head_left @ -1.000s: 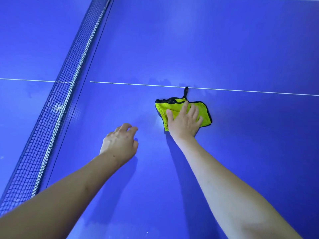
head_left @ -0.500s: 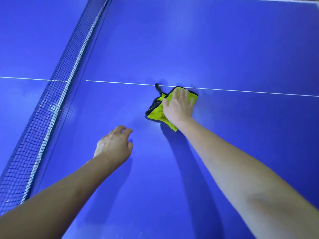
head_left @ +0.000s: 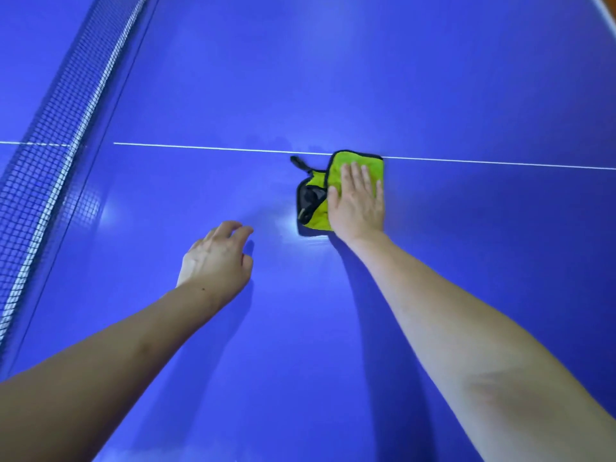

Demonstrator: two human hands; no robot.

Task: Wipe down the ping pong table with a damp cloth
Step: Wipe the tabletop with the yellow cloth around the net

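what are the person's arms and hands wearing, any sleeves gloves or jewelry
Nothing is worn that the view shows. Both forearms are bare from the frame edge to the wrist, with no sleeves in sight. The left hand and right hand have no gloves, and no rings, watch or bracelets are visible.

1 ping pong table (head_left: 366,78) is seen, its blue top filling the view. 1 net (head_left: 50,155) is counted, stretched along the 9 to 11 o'clock side. 1 white line (head_left: 500,164) is counted running across the table, passing under the net; part of 1 white edge stripe (head_left: 605,8) is glimpsed at 1 o'clock. 1 cloth (head_left: 336,181) is counted, yellow-green with black trim, with 1 black loop at its corner. 2 bare hands are counted: 1 left hand (head_left: 216,258) at 7 o'clock of the cloth and 1 right hand (head_left: 358,205) laid on it.
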